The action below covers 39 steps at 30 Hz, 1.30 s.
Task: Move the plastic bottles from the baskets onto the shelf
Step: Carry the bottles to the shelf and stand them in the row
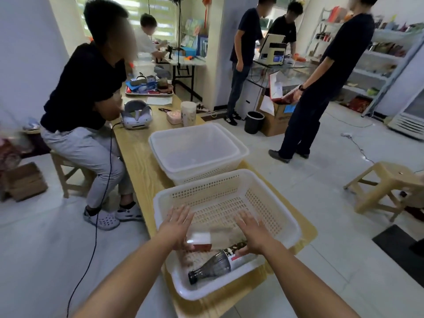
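Reaching into the near basket (270, 203), the person has both hands low over the bottles. The left hand (176, 226) is spread flat with fingers wide, at about 10 o'clock from the dark bottle (220, 263). It hovers over a clear bottle (202, 238) with a red band and holds nothing yet. The right hand (252, 235) is also open and spread, at about 1 o'clock from the dark bottle. Its thumb seems to touch that bottle's wide end, but no grip is closed.

Both bottles lie on their sides at the near end of the basket. The dark bottle's cap points toward 7 o'clock. The far basket (197, 152), at 12 o'clock, looks empty. The shelf (376, 63) stands far off at 2 o'clock, across the room.

To do this step well, each hand should wrap round the fat middle of one bottle, not the thin neck. The bottles are smooth and round, so they may roll or slip. A firm squeeze before lifting would help.

The dark bottle has a label with red, white and a speckled part. The writing is too blurry to read.
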### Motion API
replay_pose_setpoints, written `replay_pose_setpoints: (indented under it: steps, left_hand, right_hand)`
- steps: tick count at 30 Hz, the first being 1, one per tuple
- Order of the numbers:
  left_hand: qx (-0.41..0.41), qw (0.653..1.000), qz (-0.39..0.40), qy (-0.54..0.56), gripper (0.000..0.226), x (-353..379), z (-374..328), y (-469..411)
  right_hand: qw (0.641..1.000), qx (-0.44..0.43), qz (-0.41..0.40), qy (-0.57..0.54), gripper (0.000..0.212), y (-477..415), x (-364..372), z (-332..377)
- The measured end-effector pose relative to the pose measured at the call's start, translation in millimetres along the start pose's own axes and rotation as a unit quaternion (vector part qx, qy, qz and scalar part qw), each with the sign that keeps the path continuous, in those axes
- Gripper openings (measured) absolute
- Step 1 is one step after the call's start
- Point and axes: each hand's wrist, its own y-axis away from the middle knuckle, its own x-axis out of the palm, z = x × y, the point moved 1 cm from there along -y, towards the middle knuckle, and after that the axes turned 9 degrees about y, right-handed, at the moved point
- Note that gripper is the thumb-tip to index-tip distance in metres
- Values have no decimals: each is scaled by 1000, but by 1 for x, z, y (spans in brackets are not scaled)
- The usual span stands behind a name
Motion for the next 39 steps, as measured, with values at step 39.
replay_pose_setpoints:
  steps: [39]
  left_hand:
    - [-213,964,-92,133,36,27,-15,-57]
  right_hand:
    - [972,-61,112,-197,64,-103,43,-13]
